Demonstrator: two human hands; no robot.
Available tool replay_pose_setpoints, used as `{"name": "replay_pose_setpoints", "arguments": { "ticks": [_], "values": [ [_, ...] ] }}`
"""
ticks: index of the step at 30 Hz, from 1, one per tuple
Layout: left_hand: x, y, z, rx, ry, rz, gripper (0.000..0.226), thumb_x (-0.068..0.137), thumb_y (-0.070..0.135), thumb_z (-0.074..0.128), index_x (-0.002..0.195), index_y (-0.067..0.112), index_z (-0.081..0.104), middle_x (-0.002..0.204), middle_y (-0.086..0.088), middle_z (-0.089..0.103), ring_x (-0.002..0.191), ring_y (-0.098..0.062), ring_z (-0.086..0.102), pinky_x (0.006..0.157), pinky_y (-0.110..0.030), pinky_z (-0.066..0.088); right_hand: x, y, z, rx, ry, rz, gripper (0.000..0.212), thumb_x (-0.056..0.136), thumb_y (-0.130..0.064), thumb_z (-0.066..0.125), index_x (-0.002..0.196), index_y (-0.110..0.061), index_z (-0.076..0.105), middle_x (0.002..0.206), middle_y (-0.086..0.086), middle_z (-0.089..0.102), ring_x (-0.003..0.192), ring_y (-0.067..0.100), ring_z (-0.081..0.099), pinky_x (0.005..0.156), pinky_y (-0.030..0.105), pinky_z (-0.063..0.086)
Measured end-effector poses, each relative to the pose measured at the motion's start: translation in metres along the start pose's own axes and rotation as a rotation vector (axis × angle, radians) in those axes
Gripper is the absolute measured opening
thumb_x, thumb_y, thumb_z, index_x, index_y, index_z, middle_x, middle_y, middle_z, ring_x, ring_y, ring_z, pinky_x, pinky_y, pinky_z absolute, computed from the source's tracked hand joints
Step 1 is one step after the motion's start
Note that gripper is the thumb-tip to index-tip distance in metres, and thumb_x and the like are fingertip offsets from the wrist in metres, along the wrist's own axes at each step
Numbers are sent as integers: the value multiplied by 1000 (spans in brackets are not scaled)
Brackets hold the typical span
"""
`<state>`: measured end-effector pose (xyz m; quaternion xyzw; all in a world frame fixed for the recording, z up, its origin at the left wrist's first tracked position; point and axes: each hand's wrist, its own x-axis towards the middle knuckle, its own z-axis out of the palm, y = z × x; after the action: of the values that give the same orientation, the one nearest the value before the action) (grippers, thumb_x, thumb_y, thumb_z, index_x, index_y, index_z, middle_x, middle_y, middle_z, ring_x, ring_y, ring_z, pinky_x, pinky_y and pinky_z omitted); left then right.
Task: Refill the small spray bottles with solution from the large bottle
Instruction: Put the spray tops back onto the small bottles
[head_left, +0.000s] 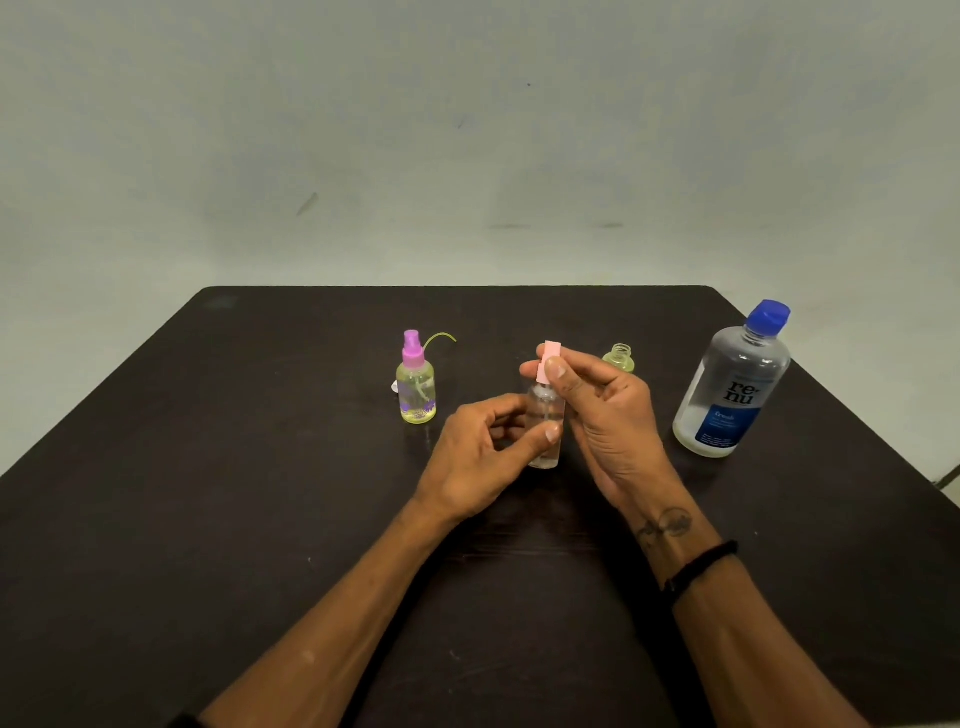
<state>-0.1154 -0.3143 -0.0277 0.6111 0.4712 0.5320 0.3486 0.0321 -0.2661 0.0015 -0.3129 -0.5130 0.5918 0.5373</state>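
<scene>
Table (208, 467), dark. Large bottle (732, 384) at right, upright, blue cap, label "renu fresh", smaller print unreadable. Left hand (483, 457) gripping clear bottle (545, 415) mid-table; right hand (597, 400) pinching its pink sprayer (548, 358). Yellow bottle (415, 389) left, purple sprayer. Open yellow bottle (621, 358) half hidden behind right hand.

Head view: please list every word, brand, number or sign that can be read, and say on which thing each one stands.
"re-nu": large dark letters in two rows, on the white label of the large bottle.
"fresh": pale word on the blue part of the same label.
Small lines under "fresh": too small and blurred to read.
Yellow spray bottle: purple flower print only, no words.
Clear bottle held in both hands: no text visible.
</scene>
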Motion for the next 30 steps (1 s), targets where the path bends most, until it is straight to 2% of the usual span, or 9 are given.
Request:
{"name": "replay_pose_setpoints", "arguments": {
  "ticks": [2, 6, 11, 15, 19, 21, 24, 27, 30],
  "values": [
    [-3, 2, 1, 39, 43, 9, 23, 94, 21, 76, 116, 12, 75, 102, 1, 78, 96, -14, 75, 89, -29, 61, -1, 0, 2, -24, -18, -6, 40, 90, -26, 74, 123, -4, 72, 113, 17, 78, 116, 40, 71, 106, 64, 52],
    [-13, 6, -1, 51, 116, -6, 31, 91, 26, 80, 120, 16, 74, 107, 5, 78, 100, -9, 75, 91, -33, 62, -7, 0, 7, 10, -62, 0, 41, 93, -28, 69, 124, -1, 70, 119, 18, 77, 118, 36, 71, 106, 62, 53],
    [-47, 15, -13, 118, 296, 0, 32, 85, 31, 84, 115, 30, 74, 101, 15, 77, 97, -6, 71, 80, -26, 61, -6, 9, 11, 34, -84, 73, 53, 101, -50, 58, 122, -4, 73, 120, 17, 77, 119, 33, 71, 106, 50, 54],
    [-70, 18, -35, 116, 510, -22, 34, 83, 35, 85, 115, 31, 73, 101, 16, 76, 94, -3, 72, 75, -15, 57, 1, 24, 16, -50, -71, 82, 28, 105, -30, 62, 116, -7, 74, 111, 13, 80, 102, 25, 73, 94, 40, 59],
    [-79, 14, -54, 112, 744, -82, 33, 85, 32, 85, 114, 36, 69, 97, 24, 73, 93, 11, 68, 73, -3, 49, 15, 37, 27, -342, -101, -7, 15, 98, -15, 74, 113, -13, 76, 100, 4, 82, 89, 17, 72, 83, 31, 62],
    [-76, 10, -59, 123, 783, -87, 36, 85, 27, 85, 113, 39, 66, 93, 27, 70, 92, 15, 66, 74, -1, 47, 25, 43, 32, -600, -153, -94, 19, 96, -17, 76, 115, -18, 77, 100, -3, 80, 90, 11, 73, 83, 25, 61],
    [-65, 2, -64, 161, 776, -100, 38, 85, 20, 85, 115, 36, 69, 91, 27, 69, 90, 14, 67, 75, -1, 48, 39, 45, 43, -918, -258, -238, 30, 99, -15, 69, 127, -22, 72, 102, -8, 74, 90, 8, 70, 84, 15, 56],
    [-56, -5, -71, 206, 784, -116, 38, 86, 17, 83, 121, 28, 72, 90, 28, 68, 87, 15, 66, 78, -4, 50, 55, 47, 54, -1109, -363, -288, 44, 100, -12, 62, 141, -26, 62, 101, -7, 69, 84, 10, 64, 87, 29, 58],
    [-48, -11, -80, 233, 787, -118, 40, 88, 16, 82, 125, 24, 71, 92, 27, 68, 87, 15, 66, 78, -4, 50, 74, 50, 65, -1277, -467, -305, 53, 99, -14, 56, 147, -35, 51, 100, -6, 63, 85, 12, 59, 86, 41, 57]
  ]
}}
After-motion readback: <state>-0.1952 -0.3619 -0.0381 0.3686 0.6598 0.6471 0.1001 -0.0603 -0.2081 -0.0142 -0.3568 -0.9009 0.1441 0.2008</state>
